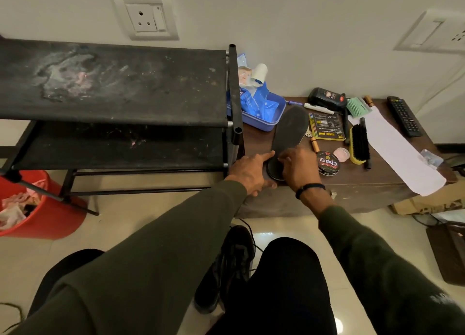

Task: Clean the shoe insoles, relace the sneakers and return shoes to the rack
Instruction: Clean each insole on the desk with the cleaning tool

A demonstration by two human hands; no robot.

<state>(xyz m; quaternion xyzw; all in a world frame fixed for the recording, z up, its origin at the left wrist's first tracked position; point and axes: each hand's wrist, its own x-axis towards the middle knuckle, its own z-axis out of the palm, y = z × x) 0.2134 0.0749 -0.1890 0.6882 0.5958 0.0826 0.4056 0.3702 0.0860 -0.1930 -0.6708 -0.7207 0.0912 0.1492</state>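
Head view: I am holding the dark insole point(289, 135) flat on the brown table point(357, 183), its heel end at the table's near edge and its toe end pointing toward the wall. My left hand point(251, 172) is lying beside the heel with fingers extended and spread, the thumb touching the insole's left edge. My right hand point(298, 167) is resting over the heel with fingers curled down onto it; I cannot tell whether they are pinching the edge or only pressing. The shoe rack point(113, 82) is standing just left of the insole, its black corner post point(235, 93) close to the insole's left side. A blue tray point(271, 119) holding blue packets is sitting just beyond the toe end. To the right, the polish tin point(327, 166) is lying just beside my right hand, with a yellow-backed brush point(359, 144), a yellow-edged card point(325, 127), a white paper strip point(400, 153) and a remote point(403, 115) farther right. A black sneaker point(226, 266) is lying on the floor between my knees. A red bucket point(50, 221) is standing under the rack's left end.
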